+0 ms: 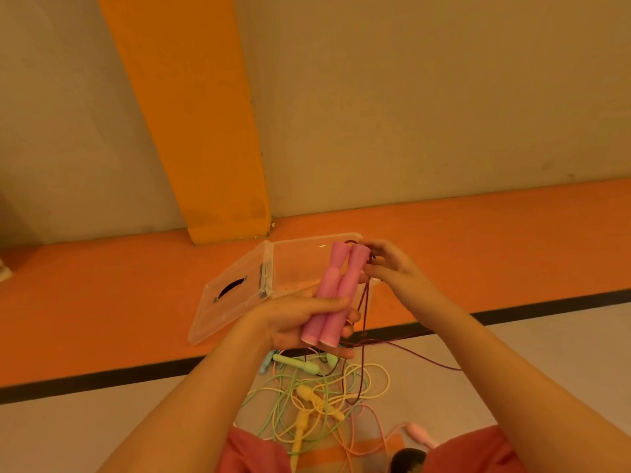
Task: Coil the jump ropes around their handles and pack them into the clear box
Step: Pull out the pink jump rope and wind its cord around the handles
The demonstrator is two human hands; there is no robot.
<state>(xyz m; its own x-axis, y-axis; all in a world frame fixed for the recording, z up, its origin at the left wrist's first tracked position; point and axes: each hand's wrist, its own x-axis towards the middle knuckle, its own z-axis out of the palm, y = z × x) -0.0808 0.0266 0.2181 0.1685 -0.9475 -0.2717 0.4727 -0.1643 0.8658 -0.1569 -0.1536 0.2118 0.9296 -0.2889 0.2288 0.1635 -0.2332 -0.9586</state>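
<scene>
Pink handles (331, 291) w/ maroon cord (364, 302); yellow rope (309, 396), green rope (293, 363); grey floor (512, 353), orange strip (102, 285), blk edge (136, 372).

A warm, orange-yellow cast tints everything; the light is dimmish and even, with only soft shadows. Wide-angle distortion slants the orange wall stripe (191, 114); detail looks slightly soft.

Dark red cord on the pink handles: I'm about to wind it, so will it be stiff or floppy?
Probably floppy: the cord sags from the handles and right hand, trailing in loose curves to the floor. Likely light, since it looks thin. It may snag, as it runs into the tangled ropes below.
</scene>
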